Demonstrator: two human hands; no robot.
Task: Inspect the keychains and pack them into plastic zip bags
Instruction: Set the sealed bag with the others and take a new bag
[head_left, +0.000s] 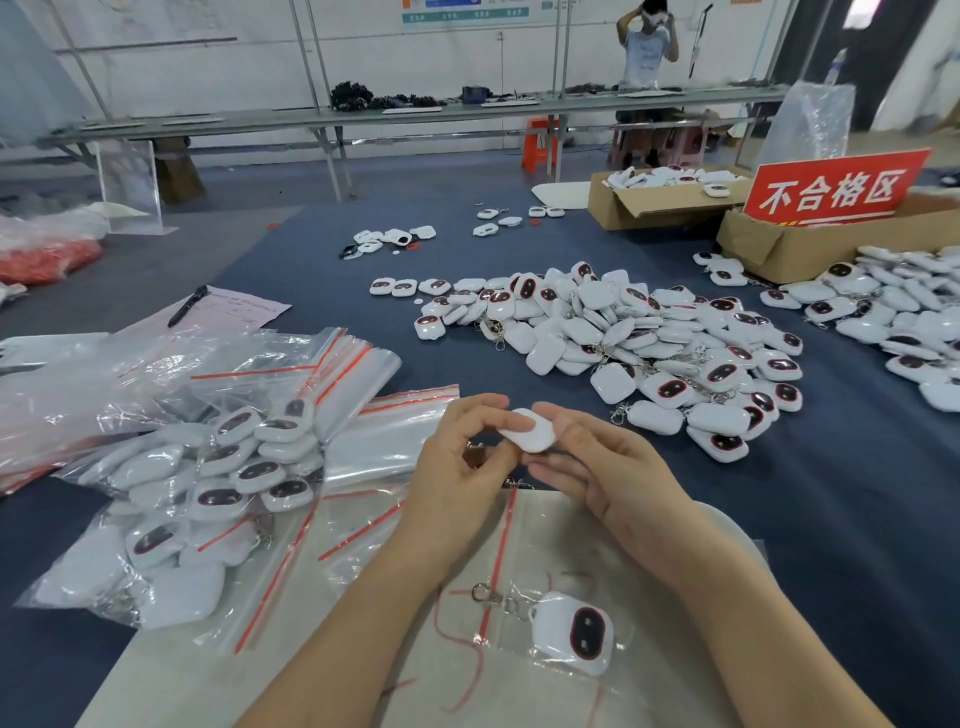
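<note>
A white keychain (530, 432) is held between both hands above the table, its plain white back facing me. My left hand (460, 457) pinches its left edge with curled fingers. My right hand (597, 457) grips its right side, thumb over the top. Below the hands, another keychain (576, 631) with a dark red-rimmed face and a metal clasp lies inside a zip bag (519, 587) on a white mat. A big heap of loose keychains (634, 343) lies to the upper right. Packed zip bags (197, 499) are piled at the left.
Empty zip bags (291, 364) with red seals lie at the left. A pen (188, 306) rests on pink paper. Cardboard boxes (660, 200) and a red sign (831, 189) stand at the far right, with more keychains (898, 317) beside them. A person stands behind the far bench.
</note>
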